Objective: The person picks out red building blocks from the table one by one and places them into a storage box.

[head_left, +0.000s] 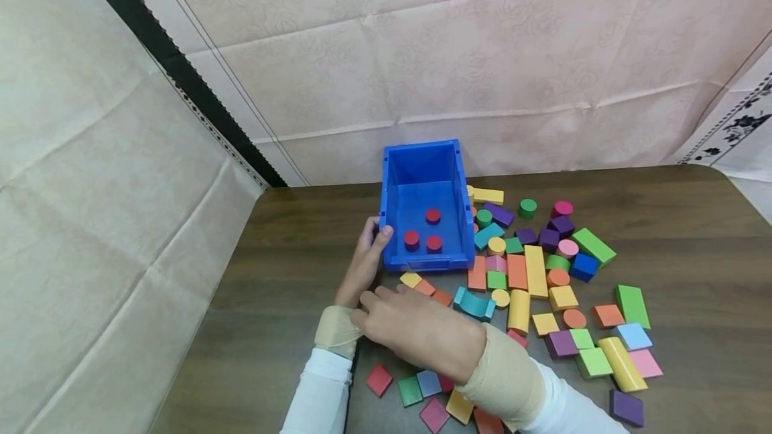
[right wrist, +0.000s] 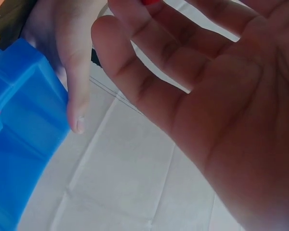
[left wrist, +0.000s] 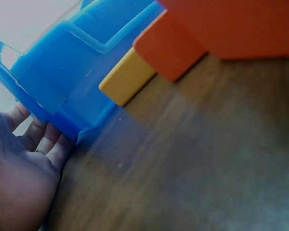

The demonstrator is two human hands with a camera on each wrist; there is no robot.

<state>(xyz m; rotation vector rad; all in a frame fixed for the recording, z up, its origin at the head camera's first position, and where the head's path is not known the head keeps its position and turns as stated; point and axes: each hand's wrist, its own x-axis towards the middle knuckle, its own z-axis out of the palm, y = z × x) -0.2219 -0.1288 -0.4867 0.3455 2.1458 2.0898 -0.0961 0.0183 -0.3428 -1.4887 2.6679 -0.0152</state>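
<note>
My left hand (head_left: 364, 256) grips the left side of a blue plastic bin (head_left: 391, 186), thumb over its rim and fingers against its outer wall. Inside the bin are three red round blocks (head_left: 433, 216). My right hand (head_left: 416, 327) hovers near the left wrist, in front of the bin, with fingers bent. At its fingertips in the right wrist view shows a bit of a red block (right wrist: 151, 1), mostly hidden behind the fingers. A yellow block (left wrist: 127, 77) and an orange block (left wrist: 171, 45) lie by the bin's near side.
Many coloured wooden blocks spread to the bin's right, among them a long yellow block (head_left: 535, 272), a yellow cylinder (head_left: 621, 364) and a teal curved block (head_left: 474, 304). More, including a red square block (head_left: 378, 380), lie below the right forearm. A cloth-covered wall (head_left: 482, 72) rises behind the wooden table (head_left: 271, 273).
</note>
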